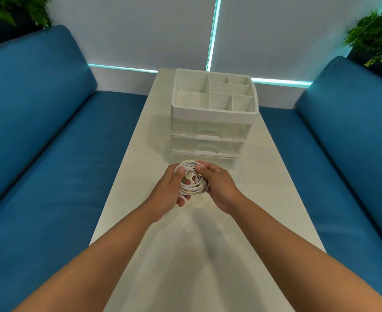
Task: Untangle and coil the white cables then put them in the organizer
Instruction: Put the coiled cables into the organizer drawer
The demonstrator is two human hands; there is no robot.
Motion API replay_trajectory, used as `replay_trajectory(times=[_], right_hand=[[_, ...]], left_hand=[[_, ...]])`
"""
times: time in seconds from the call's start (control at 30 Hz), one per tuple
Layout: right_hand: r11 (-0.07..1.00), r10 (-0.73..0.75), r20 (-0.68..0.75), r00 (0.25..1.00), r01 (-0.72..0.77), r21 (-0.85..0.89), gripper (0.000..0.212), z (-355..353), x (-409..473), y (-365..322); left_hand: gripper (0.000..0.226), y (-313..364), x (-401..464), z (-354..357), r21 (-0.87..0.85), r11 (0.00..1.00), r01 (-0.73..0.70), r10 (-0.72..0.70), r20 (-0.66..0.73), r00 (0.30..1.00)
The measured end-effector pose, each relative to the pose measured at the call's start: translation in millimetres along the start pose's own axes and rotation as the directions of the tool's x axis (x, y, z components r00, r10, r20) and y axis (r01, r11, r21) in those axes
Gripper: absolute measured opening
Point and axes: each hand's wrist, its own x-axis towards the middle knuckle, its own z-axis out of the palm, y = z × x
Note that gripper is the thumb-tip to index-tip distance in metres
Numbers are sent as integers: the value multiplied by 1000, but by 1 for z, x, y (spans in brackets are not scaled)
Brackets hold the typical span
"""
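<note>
White table [264,199] is running away between blue sofas, and both hands are meeting above its middle. Left hand [170,190] is cupping the cables [193,184] from below, thumb pressing the top loops; right hand [217,184] is pinching the bundle's right rim, fingers curled. Cables are sitting coiled flat between both palms. Organizer [212,109] is standing straight ahead, just beyond the fingertips, its open top compartments lying higher than the coil, equally near either hand.

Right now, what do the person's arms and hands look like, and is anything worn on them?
Both forearms are bare up to the picture's edge, with no sleeves showing. The left hand and the right hand have no gloves, rings, watch or bracelet visible. Fingernails look short and unpainted.
</note>
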Motion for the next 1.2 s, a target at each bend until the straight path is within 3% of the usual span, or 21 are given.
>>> replay_trajectory(times=[0.1,0.17,0.27,0.4,0.67,0.8,1.2], right_hand=[[995,12,-4,1000,-12,-103,30,-3,8,-4],[991,31,-88,996,-42,-125,31,-8,17,-5],[995,92,-227,969,-95,-3,22,-17,33,-8],[971,212,-267,940,-170,171,7,-17,55,-13],[834,337,-246,909,-167,525,5,-7,93,-19],[729,361,-212,908,-133,672,16,-6,97,-22],[606,429,-157,889,-155,780,12,-1,60,-8]], left_hand=[[32,-5,7,-3,-9,999,-30,30,-67,997],[33,-7,11,-10,-5,999,-40,39,-111,993],[33,-6,15,-20,-28,998,-55,49,-174,983],[33,-4,20,-31,-55,996,-73,58,-240,969],[33,-6,29,-40,-60,996,-68,47,-292,955],[35,-9,31,-47,-70,996,-52,25,-337,941],[31,6,24,-50,-104,993,-59,14,-391,920]])
